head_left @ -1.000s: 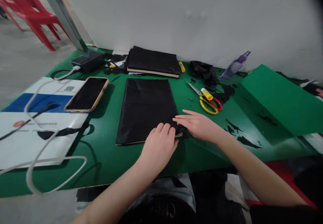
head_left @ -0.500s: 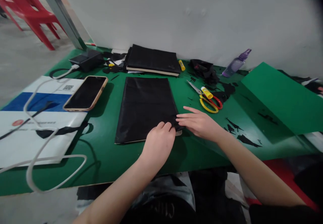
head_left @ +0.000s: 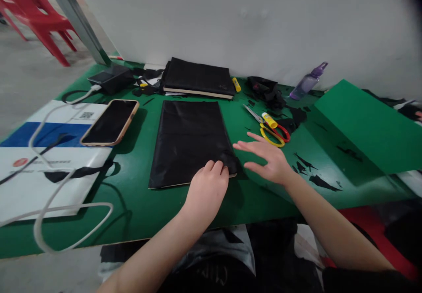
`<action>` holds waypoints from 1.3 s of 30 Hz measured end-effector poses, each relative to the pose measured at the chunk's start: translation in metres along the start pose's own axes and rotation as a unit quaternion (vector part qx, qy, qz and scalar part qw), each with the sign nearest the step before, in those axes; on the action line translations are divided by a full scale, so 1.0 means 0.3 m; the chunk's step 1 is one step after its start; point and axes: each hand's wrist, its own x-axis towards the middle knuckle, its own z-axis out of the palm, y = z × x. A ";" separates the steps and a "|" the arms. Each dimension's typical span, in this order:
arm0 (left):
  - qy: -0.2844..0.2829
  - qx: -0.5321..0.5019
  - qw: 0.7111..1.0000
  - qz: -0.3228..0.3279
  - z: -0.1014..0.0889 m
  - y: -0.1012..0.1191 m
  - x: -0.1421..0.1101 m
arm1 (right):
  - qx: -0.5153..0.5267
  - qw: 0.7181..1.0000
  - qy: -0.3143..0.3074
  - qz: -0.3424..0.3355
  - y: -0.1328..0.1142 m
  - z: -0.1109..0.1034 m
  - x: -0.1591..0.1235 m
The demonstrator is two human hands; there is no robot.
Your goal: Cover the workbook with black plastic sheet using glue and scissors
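On the glossy green table [head_left: 138, 196] lies a flat rectangular thing like a book, covered in dull black sheet material [head_left: 186, 137]. It is directly in front of the person, with its near edge not far from the table edge.

The left hand [head_left: 207, 185] rests at the near right corner of this black cover. Its fingers are curled and close together; the thumb is hidden, so I cannot tell whether they pinch the material or only press on it. The right hand [head_left: 268, 159] is just beside the same corner, with nothing in it, its fingers spread and the thumb well apart from them.

At this corner the black material looks bunched, and a thin pale edge [head_left: 232, 175] shows under it. I judge that the step in hand is the folding and smoothing of this corner. The next move, in my opinion, calls for a steady left hand and a flat, light pressure from the right fingers, so that the fold does not spring up.

Farther away, metal scissors with red and yellow handles [head_left: 263, 131] lie near a yellow glue stick with a white end [head_left: 269, 120], which touches them.
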 end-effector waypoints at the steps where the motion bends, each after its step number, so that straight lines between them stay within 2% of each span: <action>1: -0.002 0.004 1.000 0.004 -0.001 0.002 -0.005 | 0.005 0.999 0.023 0.036 -0.001 -0.003 0.000; 4: -0.007 0.015 1.000 0.026 -0.004 0.002 -0.025 | -0.019 0.990 0.082 0.115 0.002 0.001 -0.002; 6: -0.006 0.019 0.999 0.048 -0.005 -0.004 -0.045 | -0.040 0.982 0.091 0.159 0.009 0.013 -0.006; 8: -0.007 0.016 0.997 0.070 -0.004 -0.013 -0.072 | -0.043 0.973 0.040 0.224 0.017 0.026 -0.010; 11: -0.009 0.002 0.995 0.097 -0.001 -0.025 -0.121 | -0.036 0.950 -0.075 0.301 0.020 0.046 -0.013; 13: -0.003 -0.005 0.993 0.114 -0.001 -0.030 -0.156 | -0.036 0.942 -0.106 0.315 0.014 0.059 -0.014; 19: 0.035 -0.003 0.992 0.120 -0.027 -0.060 -0.239 | 0.011 0.927 -0.130 0.350 -0.016 0.080 -0.003; 26: 0.048 0.090 0.995 0.017 -0.032 -0.153 -0.354 | 0.107 0.864 -0.183 0.456 -0.043 0.064 0.019; 30: 0.036 0.108 0.994 -0.005 -0.014 -0.196 -0.416 | 0.171 0.830 -0.195 0.493 -0.048 0.059 0.022; 37: 0.035 0.095 0.995 0.000 -0.015 -0.214 -0.432 | 0.269 0.800 -0.178 0.506 -0.041 0.067 0.020; 39: 0.041 0.073 0.996 0.000 -0.031 -0.214 -0.423 | 0.319 0.782 -0.169 0.508 -0.041 0.068 0.024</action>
